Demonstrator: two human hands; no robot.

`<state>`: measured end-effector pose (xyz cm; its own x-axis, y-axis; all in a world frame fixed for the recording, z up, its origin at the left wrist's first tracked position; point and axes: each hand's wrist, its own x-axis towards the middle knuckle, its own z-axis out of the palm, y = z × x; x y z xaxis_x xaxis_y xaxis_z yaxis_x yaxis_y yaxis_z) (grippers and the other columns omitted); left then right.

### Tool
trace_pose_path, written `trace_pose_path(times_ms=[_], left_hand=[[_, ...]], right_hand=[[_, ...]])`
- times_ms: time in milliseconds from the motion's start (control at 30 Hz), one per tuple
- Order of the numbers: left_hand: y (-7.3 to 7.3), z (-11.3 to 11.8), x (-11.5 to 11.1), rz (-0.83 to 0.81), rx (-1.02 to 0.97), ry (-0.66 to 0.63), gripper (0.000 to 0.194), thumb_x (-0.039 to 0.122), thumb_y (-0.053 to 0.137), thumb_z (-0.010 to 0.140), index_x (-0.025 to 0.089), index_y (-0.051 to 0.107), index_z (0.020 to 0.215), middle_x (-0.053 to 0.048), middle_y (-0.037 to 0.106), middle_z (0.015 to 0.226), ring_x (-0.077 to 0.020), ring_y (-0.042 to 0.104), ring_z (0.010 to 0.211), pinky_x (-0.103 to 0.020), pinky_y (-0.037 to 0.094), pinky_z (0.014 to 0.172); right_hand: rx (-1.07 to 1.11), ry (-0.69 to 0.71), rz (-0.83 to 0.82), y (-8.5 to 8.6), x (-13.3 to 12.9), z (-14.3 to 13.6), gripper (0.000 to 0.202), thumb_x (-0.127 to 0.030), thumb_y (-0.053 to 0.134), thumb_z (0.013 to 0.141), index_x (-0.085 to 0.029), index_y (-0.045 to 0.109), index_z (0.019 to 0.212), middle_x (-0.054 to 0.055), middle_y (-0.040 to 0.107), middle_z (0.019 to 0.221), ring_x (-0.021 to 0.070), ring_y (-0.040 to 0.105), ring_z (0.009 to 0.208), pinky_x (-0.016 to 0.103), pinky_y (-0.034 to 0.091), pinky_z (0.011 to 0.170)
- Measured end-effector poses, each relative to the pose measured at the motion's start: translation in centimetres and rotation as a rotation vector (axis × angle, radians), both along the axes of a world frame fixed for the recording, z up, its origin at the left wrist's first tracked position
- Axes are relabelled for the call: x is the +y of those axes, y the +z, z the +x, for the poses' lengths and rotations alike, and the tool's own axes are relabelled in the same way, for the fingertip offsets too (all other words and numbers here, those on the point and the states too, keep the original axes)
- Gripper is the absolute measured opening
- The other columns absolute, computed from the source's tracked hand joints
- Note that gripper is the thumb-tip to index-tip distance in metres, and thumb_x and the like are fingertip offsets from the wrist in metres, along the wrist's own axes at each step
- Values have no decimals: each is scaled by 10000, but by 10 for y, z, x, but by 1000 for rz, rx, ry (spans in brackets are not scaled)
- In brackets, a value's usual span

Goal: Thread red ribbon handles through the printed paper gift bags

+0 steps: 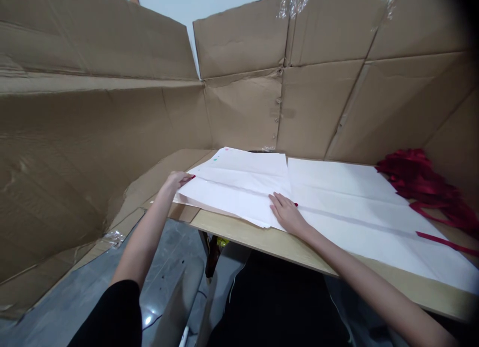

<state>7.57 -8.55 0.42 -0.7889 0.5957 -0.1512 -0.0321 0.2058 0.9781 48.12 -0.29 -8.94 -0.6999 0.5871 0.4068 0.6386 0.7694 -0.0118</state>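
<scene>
My left hand (179, 179) is at the left edge of a white paper sheet (239, 167), its fingers closed on a small red end of ribbon (192, 177). Flat on the paper near its front right part lies my right hand (286, 211), fingers stretched out. A tiny red tip shows just beside that hand. More white paper (344, 187) extends to the right. Whether a ribbon runs beneath the sheet between my hands is hidden.
A heap of dark red ribbon (419, 180) sits at the back right, with a loose strand (445, 242) across the paper. Cardboard walls (243, 107) stand behind and left of the wooden table (239, 231).
</scene>
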Motion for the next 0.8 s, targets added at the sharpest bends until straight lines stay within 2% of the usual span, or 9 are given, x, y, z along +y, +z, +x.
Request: trace_pose_path(times_ms=[100,267,400,467,567,667,733,800], left_hand=[[3,-5,2,-54,-1,-5,328,-52,668,614,125,588,878,-30,627,611,-172,655,650,-285,540,666],[11,-20,3,-160,64,-95,279,-80,604,586,139,637,756,-24,606,576,-175,626,632,-300,507,680],[10,-42,6,-232,421,-223,256,-44,566,553,152,675,677,-32,621,603,-195,620,730,-263,459,718],[7,-52,8,-301,587,-340,238,20,570,559,159,695,706,-47,662,692,-198,611,766,-250,442,711],[5,-61,11,-397,635,-455,219,224,594,639,154,715,807,-64,687,824,-192,593,774,-247,427,677],[9,-60,12,-419,586,-491,413,476,539,711,119,711,827,-80,671,785,-180,565,690,-256,414,612],[16,-55,12,-436,554,-572,440,525,567,683,109,699,740,-75,643,684,-168,542,628,-256,405,578],[23,-49,13,-458,524,-690,357,471,651,616,120,685,671,-64,631,638,-164,543,619,-252,414,579]], right_hand=[[10,3,17,-1,0,0,479,-308,272,964,-83,464,1340,161,443,1392,270,412,1278,412,340,1038],[7,1,39,0,-1,0,472,-303,270,963,-87,474,1330,162,450,1386,266,423,1266,411,342,1030],[-4,-9,25,1,-1,0,473,-303,271,963,-92,469,1337,151,447,1391,262,415,1274,403,337,1037],[0,-9,21,0,0,0,480,-312,262,964,-93,468,1339,150,445,1393,260,413,1278,404,345,1034],[3,-8,19,-1,1,0,493,-325,248,965,-93,472,1338,150,447,1392,263,415,1277,407,357,1028],[1,-3,21,-2,1,1,502,-326,236,966,-88,472,1339,150,444,1394,266,415,1277,407,355,1033],[1,-5,17,-2,1,1,503,-327,233,966,-91,471,1341,146,443,1396,266,416,1277,407,352,1037],[-1,-7,9,-1,1,1,503,-327,234,966,-92,468,1344,144,440,1398,265,413,1279,408,349,1040]])
